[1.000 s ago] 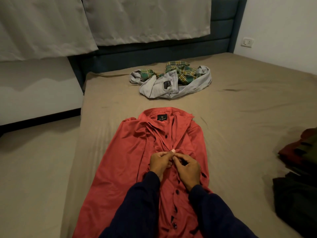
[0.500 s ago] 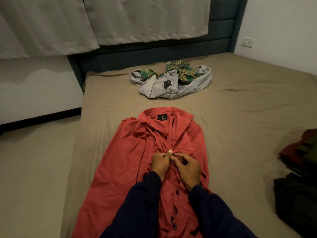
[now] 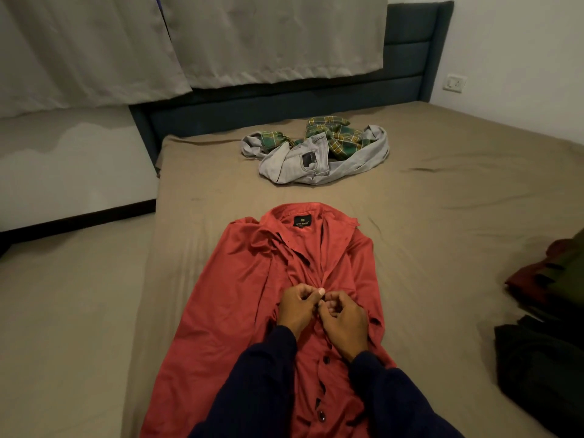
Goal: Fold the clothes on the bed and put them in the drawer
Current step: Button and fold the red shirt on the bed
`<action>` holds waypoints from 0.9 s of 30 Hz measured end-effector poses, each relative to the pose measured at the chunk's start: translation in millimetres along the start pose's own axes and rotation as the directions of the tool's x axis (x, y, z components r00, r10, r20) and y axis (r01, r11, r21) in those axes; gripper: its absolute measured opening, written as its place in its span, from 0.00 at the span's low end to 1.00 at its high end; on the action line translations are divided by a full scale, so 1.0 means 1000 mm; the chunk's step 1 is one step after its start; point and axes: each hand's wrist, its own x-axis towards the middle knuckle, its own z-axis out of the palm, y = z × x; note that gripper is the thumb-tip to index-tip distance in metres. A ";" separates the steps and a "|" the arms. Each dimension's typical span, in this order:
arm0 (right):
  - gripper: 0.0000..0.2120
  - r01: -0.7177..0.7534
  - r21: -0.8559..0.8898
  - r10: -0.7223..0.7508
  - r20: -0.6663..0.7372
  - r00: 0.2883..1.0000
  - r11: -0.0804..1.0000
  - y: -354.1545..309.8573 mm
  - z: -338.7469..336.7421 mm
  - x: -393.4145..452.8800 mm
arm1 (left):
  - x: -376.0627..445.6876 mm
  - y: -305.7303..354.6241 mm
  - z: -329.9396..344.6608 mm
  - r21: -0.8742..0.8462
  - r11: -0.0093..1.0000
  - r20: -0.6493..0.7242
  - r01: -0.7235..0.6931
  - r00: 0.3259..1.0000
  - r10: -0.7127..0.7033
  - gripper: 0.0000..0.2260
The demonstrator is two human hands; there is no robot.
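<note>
A red button-up shirt [image 3: 227,295] lies face up on the brown bed [image 3: 442,232], collar away from me, its lower buttons done up. My left hand [image 3: 298,306] and my right hand [image 3: 343,317] meet at the chest. Both pinch the front placket where its two edges come together. The button between my fingertips is hidden. Further back on the bed lies a heap of grey jeans [image 3: 303,161] tangled with a green plaid garment [image 3: 341,139].
Dark red, green and black clothes [image 3: 550,311] are piled at the bed's right edge. A dark blue headboard [image 3: 284,105] and grey curtains [image 3: 158,42] stand behind. The floor [image 3: 63,311] drops off on the left. A wall socket [image 3: 454,83] sits at the right.
Both hands stay at the same spot on the placket; only the fingers have shifted slightly. The shirt and the far heap have not moved.
</note>
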 end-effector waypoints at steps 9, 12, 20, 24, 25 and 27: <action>0.16 -0.016 -0.143 0.023 0.047 0.999 0.990 -0.005 -0.040 -0.074 | -0.091 -0.004 -0.013 0.073 0.992 0.086 0.101 0.991 -0.107 0.13; 0.14 -0.022 -0.218 0.031 0.037 0.999 0.976 -0.007 -0.054 -0.098 | -0.130 -0.002 -0.011 0.048 0.983 0.102 0.179 0.978 -0.183 0.14; 0.30 -0.269 -0.176 0.265 -0.049 0.963 0.947 -0.035 -0.059 -0.069 | -0.115 0.041 -0.006 0.209 0.970 -0.184 0.126 0.979 -0.087 0.17; 0.29 -0.353 -0.154 0.350 -0.044 0.936 0.923 -0.043 -0.059 -0.052 | -0.094 0.046 -0.006 0.471 0.880 -0.222 0.062 0.974 0.050 0.05; 0.28 -0.362 -0.148 0.359 -0.047 0.932 0.920 -0.046 -0.059 -0.050 | -0.092 0.046 -0.004 0.509 0.858 -0.221 0.065 0.974 0.057 0.05; 0.23 -0.373 -0.152 0.369 -0.057 0.928 0.915 -0.052 -0.059 -0.047 | -0.088 0.044 0.000 0.588 0.802 -0.215 0.102 0.976 0.034 0.09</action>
